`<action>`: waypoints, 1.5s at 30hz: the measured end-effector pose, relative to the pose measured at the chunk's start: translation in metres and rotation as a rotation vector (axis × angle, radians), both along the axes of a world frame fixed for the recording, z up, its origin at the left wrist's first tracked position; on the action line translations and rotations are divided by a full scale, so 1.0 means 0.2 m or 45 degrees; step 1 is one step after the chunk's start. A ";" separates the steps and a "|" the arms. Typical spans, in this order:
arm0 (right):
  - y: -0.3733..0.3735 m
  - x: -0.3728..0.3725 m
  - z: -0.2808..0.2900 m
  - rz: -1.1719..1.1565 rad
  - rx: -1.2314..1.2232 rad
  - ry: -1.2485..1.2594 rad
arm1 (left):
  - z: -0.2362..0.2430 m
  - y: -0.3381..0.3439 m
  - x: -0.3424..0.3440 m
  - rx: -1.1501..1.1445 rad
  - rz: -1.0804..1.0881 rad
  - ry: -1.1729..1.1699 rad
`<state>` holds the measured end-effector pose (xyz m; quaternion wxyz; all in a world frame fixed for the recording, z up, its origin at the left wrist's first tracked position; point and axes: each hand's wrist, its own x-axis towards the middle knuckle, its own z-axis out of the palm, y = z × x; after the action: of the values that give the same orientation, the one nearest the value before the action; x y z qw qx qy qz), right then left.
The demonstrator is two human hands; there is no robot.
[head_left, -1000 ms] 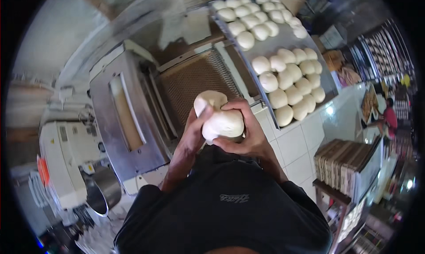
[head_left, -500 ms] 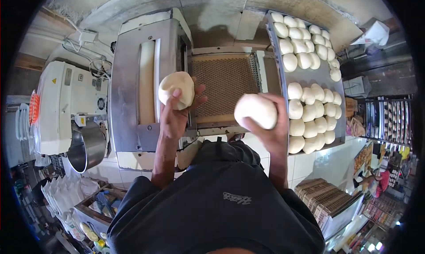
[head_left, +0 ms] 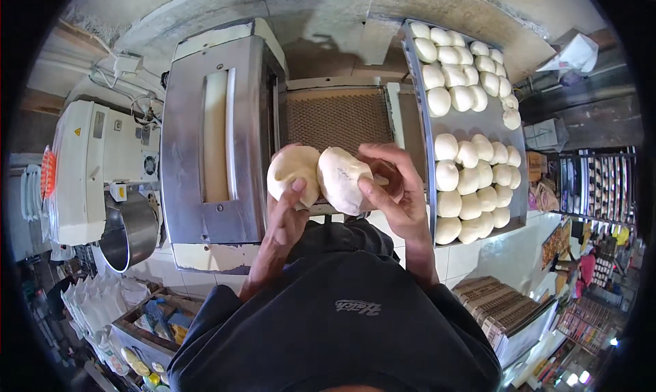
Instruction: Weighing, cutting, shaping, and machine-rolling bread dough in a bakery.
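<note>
My left hand (head_left: 283, 214) holds a round ball of pale dough (head_left: 292, 173) from below, thumb on its front. My right hand (head_left: 396, 190) holds a second dough ball (head_left: 342, 180), fingers wrapped over its right side. The two balls touch each other in front of my chest, just above the mesh conveyor belt (head_left: 338, 118) of a steel dough machine (head_left: 212, 139). A long metal tray (head_left: 478, 125) to the right carries several more dough balls (head_left: 471, 180) in rows.
A white mixer with a steel bowl (head_left: 130, 231) stands at the left. Stacked cardboard boxes (head_left: 509, 313) sit at lower right, racks of goods (head_left: 588, 187) at far right, and a crate of packets (head_left: 147, 323) at lower left. White tiled counter (head_left: 471, 259) lies below the tray.
Half a second ago my hands were apart, each lifting a dough ball. Now they have come together and lower, with the balls pressed side by side.
</note>
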<state>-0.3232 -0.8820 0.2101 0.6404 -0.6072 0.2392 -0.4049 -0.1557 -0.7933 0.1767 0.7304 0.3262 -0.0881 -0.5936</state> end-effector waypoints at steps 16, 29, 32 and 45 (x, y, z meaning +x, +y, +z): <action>-0.03 -0.17 0.32 -0.071 -0.348 0.497 | 0.05 -0.10 -0.14 -0.050 -0.086 -0.212; -0.03 -0.14 0.31 -0.262 -0.772 0.357 | 0.07 -0.07 -0.13 -0.074 -0.108 -0.251; -0.06 -0.18 0.25 -0.598 0.156 -0.730 | 0.08 -0.06 -0.14 -0.106 -0.115 -0.088; -0.31 -0.32 0.35 -0.546 -0.422 0.012 | -0.12 0.13 0.01 0.157 -0.081 0.150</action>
<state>-0.3877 -0.9449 0.2796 0.4307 -0.6410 0.2959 -0.5622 -0.1547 -0.7677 0.1522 0.6937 0.3320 -0.0184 -0.6390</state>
